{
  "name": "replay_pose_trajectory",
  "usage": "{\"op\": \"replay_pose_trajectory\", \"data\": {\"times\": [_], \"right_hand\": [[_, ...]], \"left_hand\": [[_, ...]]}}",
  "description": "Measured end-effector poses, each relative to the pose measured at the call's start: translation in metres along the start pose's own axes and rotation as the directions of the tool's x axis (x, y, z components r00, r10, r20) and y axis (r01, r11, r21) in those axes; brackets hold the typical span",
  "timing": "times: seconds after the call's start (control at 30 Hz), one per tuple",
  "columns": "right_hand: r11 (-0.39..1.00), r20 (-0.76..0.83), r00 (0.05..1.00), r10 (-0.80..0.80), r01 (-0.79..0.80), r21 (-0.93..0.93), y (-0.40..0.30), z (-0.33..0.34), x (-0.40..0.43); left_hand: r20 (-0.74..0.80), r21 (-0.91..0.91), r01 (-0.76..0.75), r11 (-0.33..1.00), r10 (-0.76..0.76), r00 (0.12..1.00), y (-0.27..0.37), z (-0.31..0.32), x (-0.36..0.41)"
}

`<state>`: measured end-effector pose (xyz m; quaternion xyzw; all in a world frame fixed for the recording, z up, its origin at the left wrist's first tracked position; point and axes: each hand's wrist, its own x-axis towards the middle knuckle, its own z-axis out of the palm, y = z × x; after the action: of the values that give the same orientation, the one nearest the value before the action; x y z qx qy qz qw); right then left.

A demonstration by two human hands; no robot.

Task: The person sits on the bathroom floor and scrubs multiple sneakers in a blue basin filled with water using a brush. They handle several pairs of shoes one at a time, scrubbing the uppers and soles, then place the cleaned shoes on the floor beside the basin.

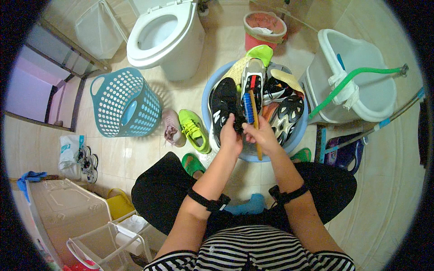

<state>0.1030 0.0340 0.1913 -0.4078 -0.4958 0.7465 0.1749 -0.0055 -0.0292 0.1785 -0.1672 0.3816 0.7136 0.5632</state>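
Observation:
A round light-blue basin (pixel 298 144) before me holds several shoes. My left hand (pixel 232 136) grips the near end of a black sneaker (pixel 223 96) with a white sole, at the basin's left side. In my right hand (pixel 263 134) is a scrub brush (pixel 249 107) with blue bristles and a long wooden handle; its bristles face left, beside the black sneaker. A grey-and-white sneaker with a red stripe (pixel 253 81) lies just beyond the brush. To the right, another sneaker shows its black-and-white outsole (pixel 288 117). My fingers hide the black sneaker's near part.
A pink sneaker (pixel 173 128) and a neon-yellow sneaker (pixel 195 130) stand left of the basin, near a teal laundry basket (pixel 149 98). A toilet (pixel 183 44) and red bucket (pixel 261 42) are beyond. At right are a grey mop bucket (pixel 318 91), green hose (pixel 352 78) and purple jug (pixel 342 154).

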Motion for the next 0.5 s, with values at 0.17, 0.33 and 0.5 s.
{"op": "replay_pose_trajectory", "data": {"times": [0.17, 0.33, 0.5], "right_hand": [[0.941, -0.006, 1.000, -0.025, 0.022, -0.337, 0.002, -0.051, 0.007], [0.634, 0.025, 0.995, 0.093, -0.040, -0.773, 0.023, -0.073, 0.017], [0.522, 0.054, 0.963, 0.265, -0.096, -0.847, 0.040, -0.061, 0.026]], "left_hand": [[-0.010, -0.082, -0.112, 0.990, 0.111, 0.994, 0.020, -0.009, -0.001], [-0.091, -0.130, -0.112, 0.985, 0.100, 0.991, 0.020, -0.018, 0.001], [-0.127, -0.142, -0.051, 0.988, 0.033, 0.991, 0.010, -0.022, 0.010]]}}
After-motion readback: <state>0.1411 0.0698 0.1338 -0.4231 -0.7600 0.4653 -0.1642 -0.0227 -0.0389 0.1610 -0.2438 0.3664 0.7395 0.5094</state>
